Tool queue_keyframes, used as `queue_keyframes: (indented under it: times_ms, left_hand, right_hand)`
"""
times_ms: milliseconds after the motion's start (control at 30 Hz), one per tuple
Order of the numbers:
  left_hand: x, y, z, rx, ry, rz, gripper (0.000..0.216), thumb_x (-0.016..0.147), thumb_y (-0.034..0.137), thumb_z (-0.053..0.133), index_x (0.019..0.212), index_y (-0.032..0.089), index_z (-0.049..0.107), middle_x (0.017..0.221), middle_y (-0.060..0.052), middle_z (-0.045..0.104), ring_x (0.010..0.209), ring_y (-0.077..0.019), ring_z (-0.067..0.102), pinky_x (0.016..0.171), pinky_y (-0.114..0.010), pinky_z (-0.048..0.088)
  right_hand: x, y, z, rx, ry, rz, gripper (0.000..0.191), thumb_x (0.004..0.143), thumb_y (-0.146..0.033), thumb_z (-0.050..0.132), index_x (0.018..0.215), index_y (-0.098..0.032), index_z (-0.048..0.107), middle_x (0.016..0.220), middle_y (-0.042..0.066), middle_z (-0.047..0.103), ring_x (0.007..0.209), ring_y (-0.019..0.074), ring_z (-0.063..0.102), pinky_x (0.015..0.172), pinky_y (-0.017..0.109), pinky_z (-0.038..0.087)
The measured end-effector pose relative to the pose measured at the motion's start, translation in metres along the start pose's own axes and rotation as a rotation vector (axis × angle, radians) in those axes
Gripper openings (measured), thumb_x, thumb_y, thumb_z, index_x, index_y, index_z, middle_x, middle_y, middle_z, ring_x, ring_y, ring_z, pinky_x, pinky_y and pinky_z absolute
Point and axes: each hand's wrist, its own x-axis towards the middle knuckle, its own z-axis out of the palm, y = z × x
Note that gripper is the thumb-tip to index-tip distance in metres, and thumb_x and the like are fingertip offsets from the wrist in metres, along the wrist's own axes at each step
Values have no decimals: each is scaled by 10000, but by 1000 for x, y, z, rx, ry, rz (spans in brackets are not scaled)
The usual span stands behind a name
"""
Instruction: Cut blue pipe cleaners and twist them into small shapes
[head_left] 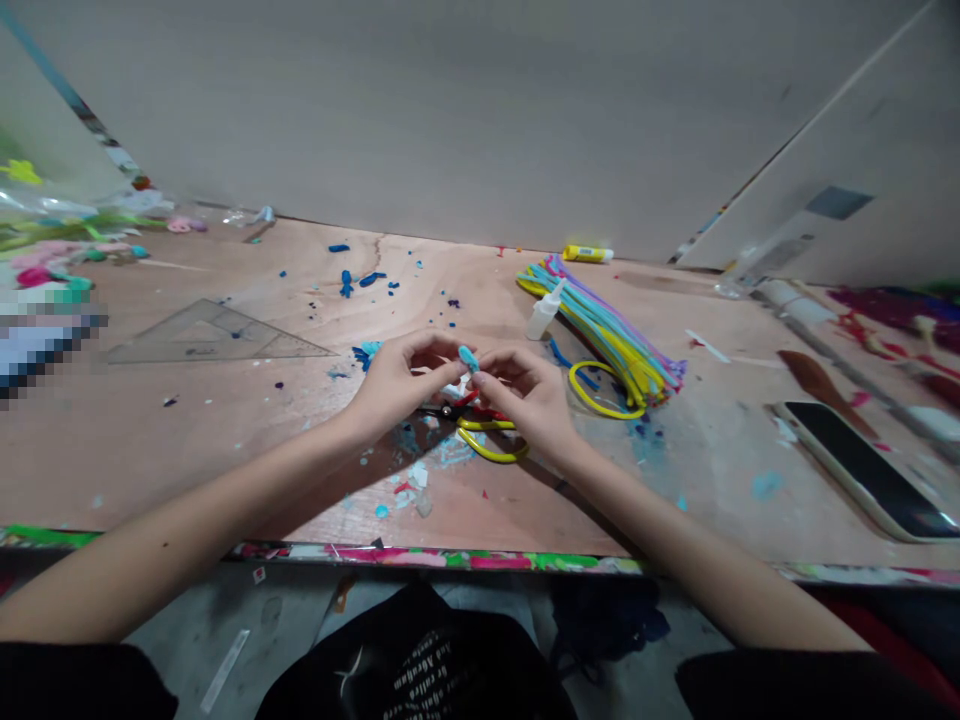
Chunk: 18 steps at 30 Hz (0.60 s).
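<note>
My left hand (409,380) and my right hand (529,392) meet above the middle of the table, fingers pinched together. Between their fingertips is a small light-blue piece (469,358), short and rounded; its material is too small to make out. Both hands seem to grip it. Just below lie scissors with yellow handles (491,450), partly covered by my right hand, with red and white bits by them. A white squeeze bottle (544,315) with a pointed nozzle stands beyond my right hand, beside a bundle of colourful pipe cleaners (607,325).
A clear set square (217,335) lies to the left. At the right are a phone (862,465) and a brown tool (825,390). A yellow glue stick (587,254) rests near the back wall. Blue scraps (346,283) are scattered over the wooden table (247,450).
</note>
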Motion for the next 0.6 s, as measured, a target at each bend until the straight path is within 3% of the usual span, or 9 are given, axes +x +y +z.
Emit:
queue_keyframes:
  times_ms: [200,333,433,600]
  left_hand:
    - [4,-2,-3,65,4,74,256,784,359,768,958,175,728,885,-53,731,752,-139,655,592,-215,473]
    - [5,-3,-3,41,10,66,234,762,364,779,857,163,709,827,-42,712,707,-130,638,586,-221,473]
    - [6,-3,-3,16,18,38,242,738,368,793,807,164,684,767,-26,684,640,-119,613,561,-228,469]
    - [5,-2,-2,-4,-2,19,235,733,348,795,795,166,662,709,-10,668,603,-112,614,571,-229,490]
  right_hand:
    - [0,2,1,223,-29,272,373,694,-486,840,852,-206,651,705,-15,698,542,94,602,544,235,543]
    - [0,2,2,284,-54,349,375,686,-485,844,840,-203,649,701,-17,712,537,84,606,550,223,545]
    - [-1,0,2,212,-58,309,401,693,-534,822,816,-201,634,666,-19,693,520,89,591,524,230,526]
    - [-4,-6,3,-49,-59,91,315,811,-476,728,767,-195,592,620,-27,618,517,91,545,483,224,438]
